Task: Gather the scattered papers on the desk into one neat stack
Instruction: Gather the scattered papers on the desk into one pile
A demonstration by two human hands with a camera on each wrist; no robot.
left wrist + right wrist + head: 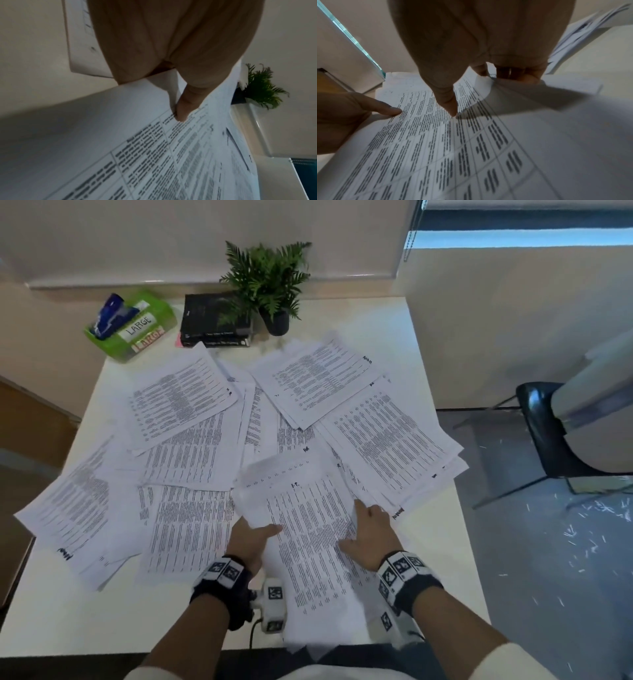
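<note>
Both hands are gripping one bundle of printed sheets (308,529): left hand (248,541) pinching its left edge w/ thumb on top, right hand (368,537) pinching the right edge. Other papers (185,395) are lying scattered beyond the grip on the desk (442,559).

Printed white papers (191,419) fanned overlapping across the desk (428,535), one small bundle (308,529) raised at its near edge

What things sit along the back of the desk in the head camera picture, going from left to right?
Green box → black books → potted plant.
</note>
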